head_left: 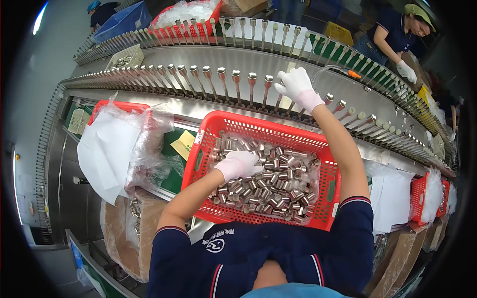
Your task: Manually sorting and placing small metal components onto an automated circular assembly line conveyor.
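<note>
From where I stand, everything centres on the red, perforated plastic basket (pixel 263 128) in front of the worker, with a loose heap of small, shiny, silver-coloured metal cylinders (pixel 271 191) lying inside it. The left hand (pixel 241 165), in a white knit glove, rests on that heap, its fingers bent down among the pieces; whether they pinch one I cannot tell. The right hand (pixel 298 89), gloved alike, is raised beyond the basket's far rim with its fingers curled, at the nearer row of upright, slim posts with shiny metal tops (pixel 236 74); whether it grips anything is hidden from me. I'd say good work here depends on the left fingers feeling out a single cylinder rather than raking the pile, and turning its open end the right way before it leaves the basket. The right wrist is best kept high, since the posts beyond the basket stand close together and a dragging cuff could knock a neighbour. I'd also mind the thin, pale hose with an orange end (pixel 354 74), past the basket's far right corner, and press each piece straight, never tilted.
</note>
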